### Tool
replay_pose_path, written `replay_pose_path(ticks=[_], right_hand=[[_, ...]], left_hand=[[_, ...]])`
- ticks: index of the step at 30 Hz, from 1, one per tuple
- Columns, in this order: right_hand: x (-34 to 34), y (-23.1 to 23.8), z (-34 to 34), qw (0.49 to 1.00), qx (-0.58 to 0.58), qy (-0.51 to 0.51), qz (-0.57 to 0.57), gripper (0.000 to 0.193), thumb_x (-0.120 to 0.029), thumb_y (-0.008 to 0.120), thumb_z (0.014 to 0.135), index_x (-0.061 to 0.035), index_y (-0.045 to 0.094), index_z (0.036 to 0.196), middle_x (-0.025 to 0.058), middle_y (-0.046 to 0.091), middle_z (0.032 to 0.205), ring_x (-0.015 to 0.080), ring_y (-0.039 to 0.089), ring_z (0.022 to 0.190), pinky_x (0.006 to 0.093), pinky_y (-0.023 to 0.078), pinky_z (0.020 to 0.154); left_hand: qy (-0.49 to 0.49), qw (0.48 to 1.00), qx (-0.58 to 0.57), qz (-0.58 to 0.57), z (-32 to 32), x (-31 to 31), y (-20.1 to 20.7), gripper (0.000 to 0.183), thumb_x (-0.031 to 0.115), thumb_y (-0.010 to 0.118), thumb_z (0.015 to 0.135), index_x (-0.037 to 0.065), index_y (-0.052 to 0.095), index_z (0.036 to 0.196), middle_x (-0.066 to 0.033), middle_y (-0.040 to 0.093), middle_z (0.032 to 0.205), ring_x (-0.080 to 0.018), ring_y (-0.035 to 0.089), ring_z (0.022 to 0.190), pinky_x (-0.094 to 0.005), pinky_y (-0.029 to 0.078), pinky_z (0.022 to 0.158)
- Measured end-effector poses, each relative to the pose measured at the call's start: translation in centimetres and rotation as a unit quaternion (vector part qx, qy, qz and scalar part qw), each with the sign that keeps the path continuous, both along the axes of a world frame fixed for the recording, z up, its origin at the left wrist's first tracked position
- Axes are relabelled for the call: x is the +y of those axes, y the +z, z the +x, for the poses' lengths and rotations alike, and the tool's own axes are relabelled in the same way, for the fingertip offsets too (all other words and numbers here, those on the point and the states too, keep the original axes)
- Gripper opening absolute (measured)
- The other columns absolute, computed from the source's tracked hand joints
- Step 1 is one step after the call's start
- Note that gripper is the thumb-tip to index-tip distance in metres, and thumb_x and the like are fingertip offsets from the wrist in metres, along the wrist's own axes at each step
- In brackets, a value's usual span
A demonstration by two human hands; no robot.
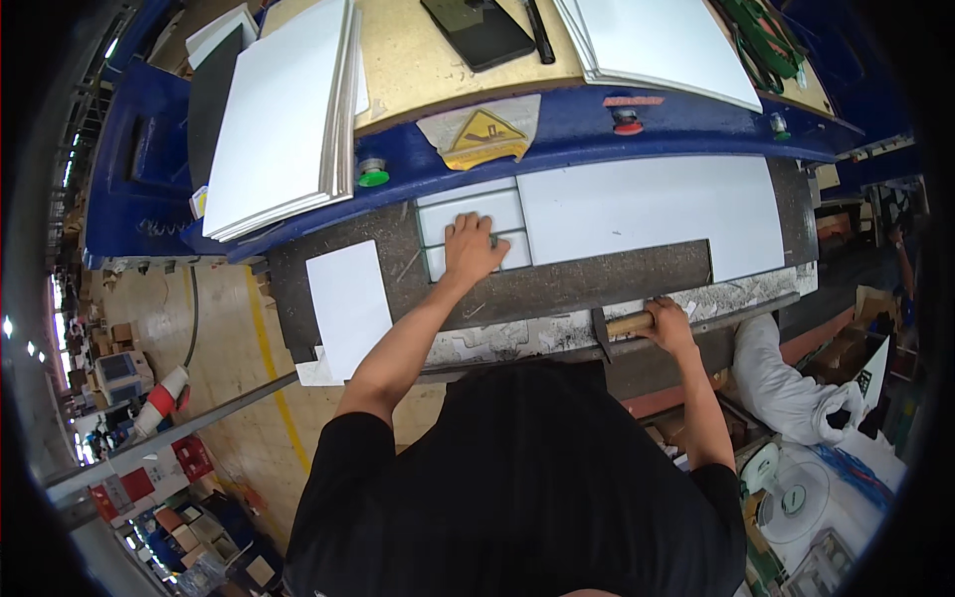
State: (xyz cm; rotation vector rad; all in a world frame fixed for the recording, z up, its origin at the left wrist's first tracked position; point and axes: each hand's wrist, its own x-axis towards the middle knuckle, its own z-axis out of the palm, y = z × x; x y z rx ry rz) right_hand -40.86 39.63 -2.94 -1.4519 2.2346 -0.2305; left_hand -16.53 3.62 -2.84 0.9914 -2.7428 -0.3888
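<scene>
My left hand is closed on a thin metal frame that looks like a cutting die, with crossbars dividing it into rectangles. White sheet shows through its openings, and the fingertips reach past a crossbar. Right of the frame stretches a long white sheet with a piece cut out of its near edge. At the near edge of the dark work surface, my right hand grips a short wooden handle. A dark upright metal piece stands at the handle's left end; whether they are joined I cannot tell.
A blue machine beam crosses behind the work surface, with a green button and a red button. Stacks of white board and a phone lie beyond. A loose white piece overhangs at left; a fan stands lower right.
</scene>
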Motion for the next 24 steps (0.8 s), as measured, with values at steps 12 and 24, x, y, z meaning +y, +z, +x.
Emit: replay_pose_path(ticks=[12,24], right_hand=[[-0.2,0.6,-0.3,0.999,-0.008,-0.028,0.02,0.046,-0.027,0.087,0.06,-0.0048,0.064,0.094,0.0141,0.064,0.098,0.0356,0.059,0.102,0.0474,0.049,0.086],[-18.3,7.9,11.2,0.988,-0.1,0.063,-0.103,0.036,-0.031,0.073,0.08,-0.0043,0.066,0.103,0.0166,0.065,0.109,0.0343,0.058,0.11,0.0448,0.046,0.094]], left_hand=[[-0.008,0.993,-0.025,0.116,5.1,2.0,4.1,0.029,0.031,0.068,0.069,0.004,0.063,0.077,-0.0137,0.062,0.098,-0.0326,0.054,0.105,-0.046,0.042,0.092],[-0.102,0.982,-0.109,0.116,9.8,6.6,2.7,0.056,0.016,0.078,0.073,0.005,0.052,0.122,-0.0114,0.05,0.12,-0.0307,0.044,0.12,-0.0477,0.039,0.092]])
